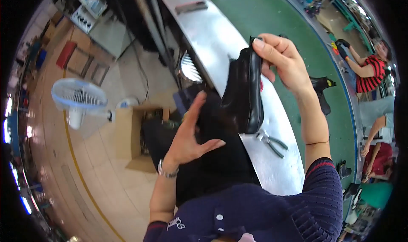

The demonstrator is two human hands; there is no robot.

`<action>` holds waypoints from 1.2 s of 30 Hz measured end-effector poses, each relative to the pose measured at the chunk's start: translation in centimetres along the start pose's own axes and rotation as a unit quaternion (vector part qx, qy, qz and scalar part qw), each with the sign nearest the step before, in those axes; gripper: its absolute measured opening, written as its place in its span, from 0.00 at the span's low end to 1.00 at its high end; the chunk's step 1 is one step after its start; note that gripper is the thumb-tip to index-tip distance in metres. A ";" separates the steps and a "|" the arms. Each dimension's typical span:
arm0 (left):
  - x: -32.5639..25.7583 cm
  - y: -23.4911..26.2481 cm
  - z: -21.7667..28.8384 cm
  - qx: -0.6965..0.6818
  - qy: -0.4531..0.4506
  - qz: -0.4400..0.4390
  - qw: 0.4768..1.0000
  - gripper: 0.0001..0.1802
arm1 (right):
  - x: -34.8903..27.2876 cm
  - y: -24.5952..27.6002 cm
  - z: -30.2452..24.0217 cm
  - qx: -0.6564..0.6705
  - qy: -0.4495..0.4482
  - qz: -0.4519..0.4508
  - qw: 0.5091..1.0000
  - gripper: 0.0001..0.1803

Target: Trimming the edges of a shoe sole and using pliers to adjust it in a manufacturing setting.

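Observation:
A black leather ankle boot (243, 91) hangs tilted over the near edge of a shiny metal bench top (278, 127). My right hand (285, 63) pinches it at its upper end, thumb on the near side. To the left of the boot my left hand (189, 135) is raised over my lap, fingers spread and holding nothing; it is apart from the boot. A pair of pliers (272, 143) with dark handles lies on the metal just right of the boot's lower end.
Farther along the bench lies a flat metal tool (191, 7). Black boots (323, 93) rest on the green surface beyond. An open cardboard box (131, 133) and a blue-white fan (79, 94) stand on the floor at left. Co-workers, one in a striped shirt (369, 74), are at far right.

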State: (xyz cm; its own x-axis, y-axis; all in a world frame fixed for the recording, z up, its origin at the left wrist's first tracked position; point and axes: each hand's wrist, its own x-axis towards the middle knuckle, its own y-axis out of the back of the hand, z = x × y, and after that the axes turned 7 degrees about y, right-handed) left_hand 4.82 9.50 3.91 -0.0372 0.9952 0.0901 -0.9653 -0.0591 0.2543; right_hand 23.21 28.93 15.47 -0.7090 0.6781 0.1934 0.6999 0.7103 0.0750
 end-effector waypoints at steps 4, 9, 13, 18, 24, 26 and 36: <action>-2.1 -1.0 -1.0 -0.199 0.042 -0.091 0.975 0.63 | -1.9 -6.4 3.4 0.086 -0.089 -0.030 0.992 0.20; -7.7 -1.4 -5.8 -0.216 0.079 -0.019 0.973 0.65 | -3.5 -10.8 7.9 0.081 -0.110 -0.046 0.990 0.15; -9.8 -2.2 -7.7 -0.235 0.119 0.009 0.965 0.66 | -5.3 -11.1 9.5 0.079 -0.121 -0.021 0.989 0.14; -11.6 -1.6 -8.8 -0.268 0.138 0.045 0.953 0.68 | -10.7 -6.4 13.2 -0.278 -0.104 0.050 0.954 0.15; -14.6 1.2 -7.0 -0.240 0.203 0.204 0.927 0.69 | -23.4 -1.8 17.5 -0.570 -0.196 0.021 0.798 0.36; -16.9 2.3 -7.1 -0.359 0.296 0.259 0.846 0.49 | -24.0 -2.9 16.4 -0.557 -0.217 0.051 0.800 0.36; -12.5 4.7 -7.7 -0.407 0.374 0.222 0.803 0.27 | -27.0 -2.3 17.6 -0.567 -0.186 0.073 0.799 0.33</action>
State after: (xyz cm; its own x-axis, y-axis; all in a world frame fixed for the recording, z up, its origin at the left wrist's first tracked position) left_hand -1.26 -2.61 -3.46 -0.2761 0.6757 -0.6835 -0.6514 -0.6545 -0.3838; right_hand 39.21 12.35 -7.11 -0.4418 0.8971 -0.0067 0.2572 0.1338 0.9571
